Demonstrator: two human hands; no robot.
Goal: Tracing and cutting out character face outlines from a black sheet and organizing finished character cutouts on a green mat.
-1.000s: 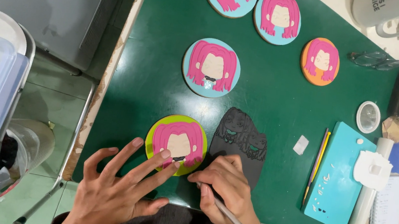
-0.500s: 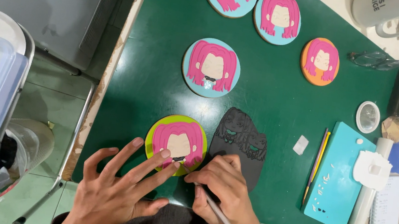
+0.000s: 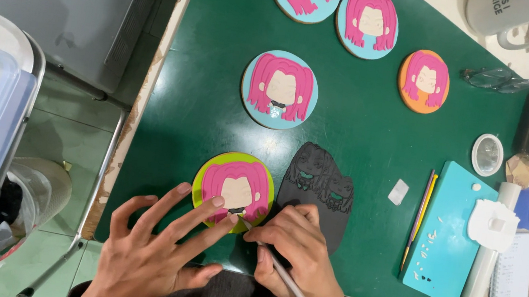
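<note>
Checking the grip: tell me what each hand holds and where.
Right hand pinches a thin metal tool near its tip; left hand only presses the round green disc.

My desk (image 3: 361,141) is dark green. The round plaque (image 3: 232,190) under my fingers has a lime-green ground, pink hair and a pale peach face. Beside it lies a black cut-out (image 3: 317,193) with teal details. Two more plaques (image 3: 279,90) (image 3: 367,23) are light blue with pink hair, one (image 3: 424,81) orange. The modelling tool (image 3: 291,285) is silver, the cutting mat (image 3: 449,234) turquoise.
</note>
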